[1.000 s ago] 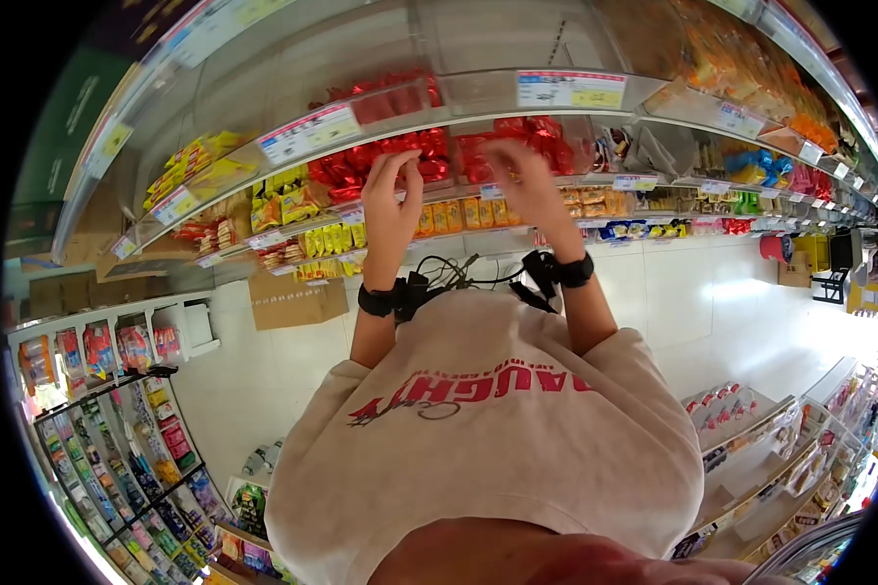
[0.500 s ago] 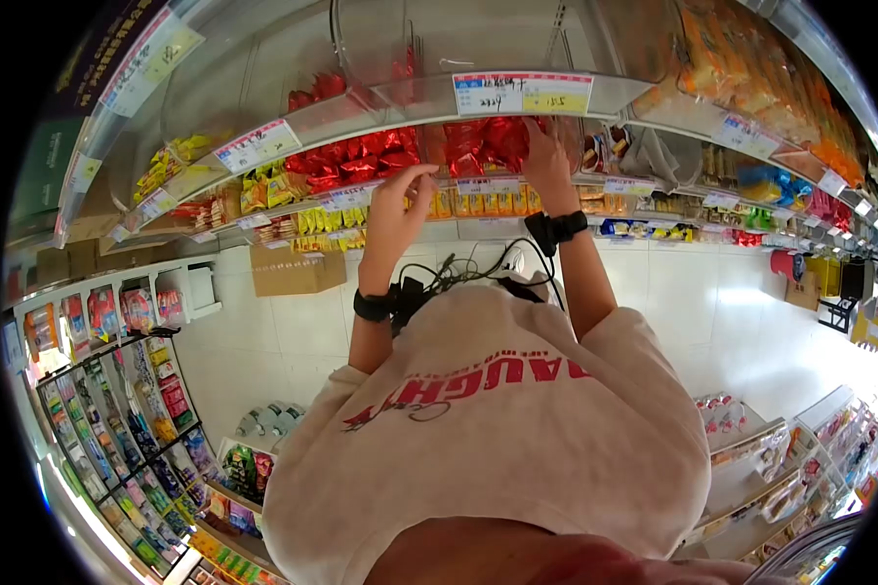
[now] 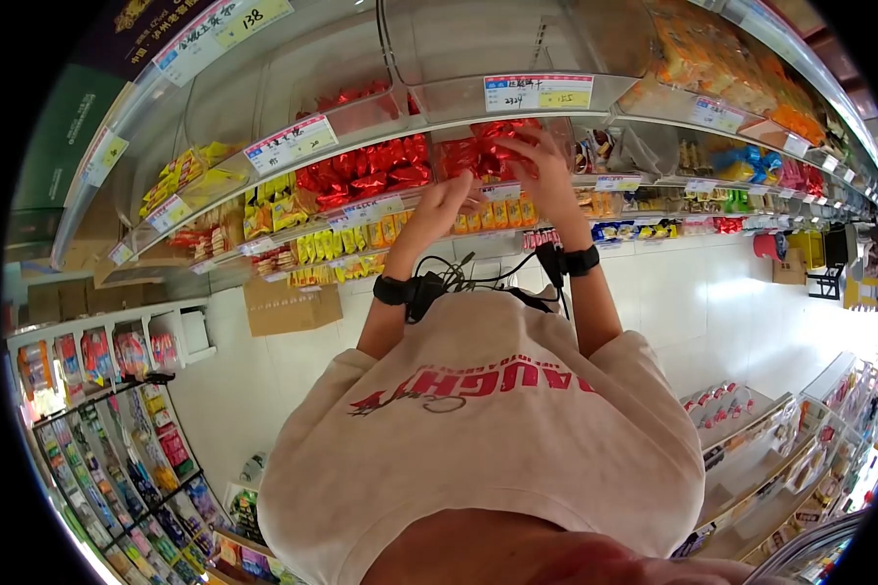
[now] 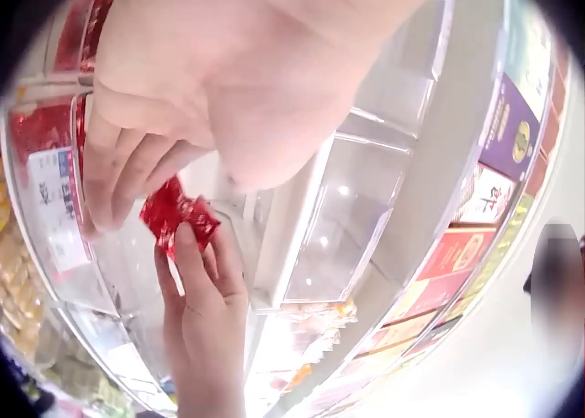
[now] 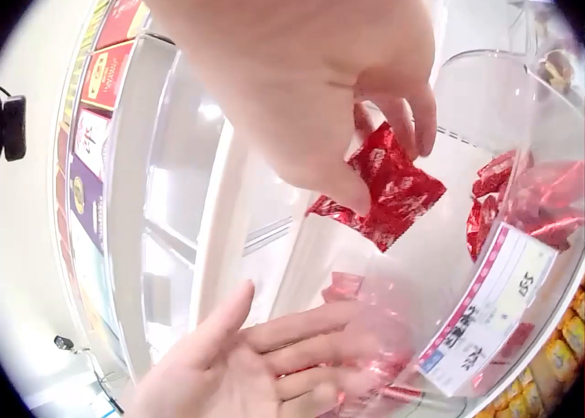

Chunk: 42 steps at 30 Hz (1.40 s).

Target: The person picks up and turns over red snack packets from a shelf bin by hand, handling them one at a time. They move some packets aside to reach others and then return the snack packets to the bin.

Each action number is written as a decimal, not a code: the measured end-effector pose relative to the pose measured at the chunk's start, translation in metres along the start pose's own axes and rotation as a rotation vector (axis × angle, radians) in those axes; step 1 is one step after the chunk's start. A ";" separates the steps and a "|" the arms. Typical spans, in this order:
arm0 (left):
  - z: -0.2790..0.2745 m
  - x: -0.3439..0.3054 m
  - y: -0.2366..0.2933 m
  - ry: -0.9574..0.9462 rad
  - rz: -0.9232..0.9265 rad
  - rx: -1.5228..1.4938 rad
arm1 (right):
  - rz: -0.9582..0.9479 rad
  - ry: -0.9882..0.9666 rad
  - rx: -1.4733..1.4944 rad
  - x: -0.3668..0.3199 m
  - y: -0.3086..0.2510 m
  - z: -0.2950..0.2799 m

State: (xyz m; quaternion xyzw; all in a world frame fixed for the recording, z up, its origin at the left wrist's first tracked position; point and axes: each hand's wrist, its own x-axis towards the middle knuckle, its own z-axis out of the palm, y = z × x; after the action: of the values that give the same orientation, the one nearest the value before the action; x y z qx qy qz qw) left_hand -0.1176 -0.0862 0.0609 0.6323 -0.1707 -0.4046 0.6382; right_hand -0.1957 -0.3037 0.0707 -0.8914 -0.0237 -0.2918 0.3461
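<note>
Between the thumb and fingers of my right hand (image 3: 546, 183) is a shiny red wrapped packet (image 5: 398, 194), pinched and held over a clear plastic bin. The left wrist view shows the same red packet (image 4: 175, 219) at the right fingertips. My left hand (image 3: 444, 207) is at the front of the bin, left of the right hand. Its fingers look straight and hold nothing in the right wrist view, where the left hand (image 5: 274, 363) overlaps other red packets. More red packets (image 3: 371, 166) fill the bin to the left.
A price tag (image 5: 489, 308) is fixed to the bin's front. Another shelf edge with a price tag (image 3: 538, 93) runs above the hands. Below are rows of yellow packets (image 3: 322, 244). A cardboard box (image 3: 293, 305) stands on the floor, and cables (image 3: 468, 276) hang near the shirt.
My right hand has reached into the red packets and now holds one, drawn back slightly. The left hand has moved right, closer to the right hand.
</note>
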 end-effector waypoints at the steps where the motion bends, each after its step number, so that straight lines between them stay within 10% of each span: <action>1: 0.003 0.002 0.001 0.006 -0.100 -0.185 | 0.005 -0.042 0.094 0.002 -0.015 -0.003; 4: 0.013 0.001 0.009 -0.053 -0.010 -0.612 | 0.045 -0.167 0.242 -0.006 -0.061 0.010; 10: 0.007 -0.013 0.010 0.228 0.119 -0.472 | 0.200 -0.072 0.537 -0.015 -0.066 -0.005; 16: 0.001 -0.043 0.042 0.044 0.311 -0.414 | 0.387 0.015 0.038 -0.010 0.035 0.004; 22: -0.014 -0.061 0.043 0.161 0.449 -0.339 | 0.257 -0.399 -0.398 -0.029 0.189 0.068; 25: -0.021 -0.072 0.045 0.203 0.505 -0.319 | 0.479 -0.531 -0.431 -0.011 0.142 0.046; 31: -0.034 -0.072 0.037 0.239 0.368 -0.514 | 0.186 -0.407 -0.386 0.001 0.092 0.018; 34: -0.035 -0.071 0.036 0.257 0.356 -0.452 | 0.327 -0.248 -0.278 0.012 0.045 0.001; 37: -0.035 -0.065 0.033 0.238 0.343 -0.438 | 0.602 -0.100 0.084 0.021 0.017 -0.015; 42: -0.021 -0.048 0.034 0.195 0.313 -0.434 | 0.543 -0.039 0.772 0.010 -0.022 -0.028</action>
State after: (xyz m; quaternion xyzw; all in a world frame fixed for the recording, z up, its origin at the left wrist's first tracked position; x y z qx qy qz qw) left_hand -0.1216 -0.0416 0.1044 0.4828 -0.1138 -0.2655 0.8267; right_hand -0.2062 -0.3063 0.1056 -0.6766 0.0970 -0.1439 0.7156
